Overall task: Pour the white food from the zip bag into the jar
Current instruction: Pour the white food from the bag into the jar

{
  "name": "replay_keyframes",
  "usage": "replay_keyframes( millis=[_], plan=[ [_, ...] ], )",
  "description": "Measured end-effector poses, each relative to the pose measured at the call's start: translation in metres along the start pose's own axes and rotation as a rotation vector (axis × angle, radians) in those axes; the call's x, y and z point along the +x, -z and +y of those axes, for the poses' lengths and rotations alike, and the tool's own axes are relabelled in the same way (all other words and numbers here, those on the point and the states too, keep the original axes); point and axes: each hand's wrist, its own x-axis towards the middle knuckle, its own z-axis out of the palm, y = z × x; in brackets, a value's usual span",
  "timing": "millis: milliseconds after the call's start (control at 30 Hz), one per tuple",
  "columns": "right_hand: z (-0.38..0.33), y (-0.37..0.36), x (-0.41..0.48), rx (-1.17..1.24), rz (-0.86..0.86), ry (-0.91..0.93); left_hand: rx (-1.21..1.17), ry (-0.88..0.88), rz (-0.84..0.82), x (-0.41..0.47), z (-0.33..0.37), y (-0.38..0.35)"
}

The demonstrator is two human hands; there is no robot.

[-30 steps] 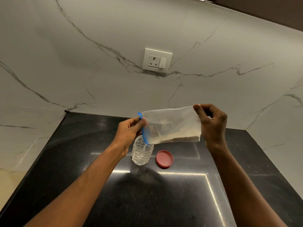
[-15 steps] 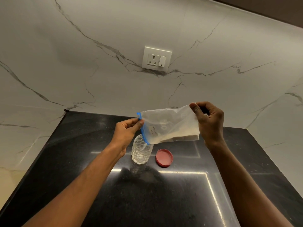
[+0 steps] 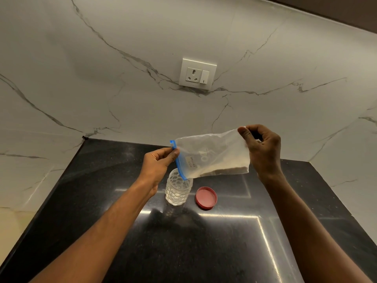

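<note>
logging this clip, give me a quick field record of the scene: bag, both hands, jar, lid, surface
zip bag: held sideways in the air, blue zip end low over the jar mouth, white powder along its lower edge
left hand: pinching the zip end
right hand: pinching the raised bottom end
jar: clear, upright, open
lid: red, lying right of the jar
counter: black, glossy

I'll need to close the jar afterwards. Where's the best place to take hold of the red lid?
Come from above and pinch the red lid across its rim. It lies flat on the counter, right of the jar, so only top and edge are reachable.
</note>
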Motion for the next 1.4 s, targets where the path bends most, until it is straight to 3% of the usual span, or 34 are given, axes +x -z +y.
replay_keyframes(
  millis=[1400],
  plan=[
    [-0.022,-0.013,0.018,-0.096,-0.048,0.072,-0.014,0.081,0.002,-0.007,0.003,0.007]
  ],
)
